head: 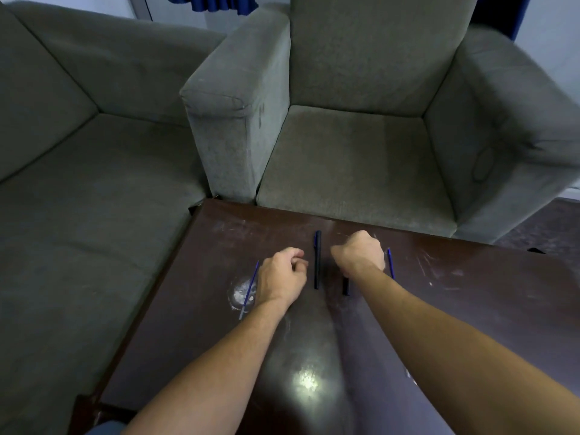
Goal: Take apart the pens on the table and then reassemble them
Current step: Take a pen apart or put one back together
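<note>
A whole black pen lies lengthwise on the dark brown table, between my two hands. My left hand rests just left of it with the fingers curled in, and nothing shows in them. My right hand is curled knuckles-up just right of the pen. A short black pen barrel sticks out from under its wrist, and the fingers hide whether they grip it. One thin blue refill lies left of my left hand. Another blue refill lies right of my right hand.
A grey armchair stands against the table's far edge, with a grey sofa along the left edge. A whitish ring stain marks the table under the left refill. A bright light glare sits near the front.
</note>
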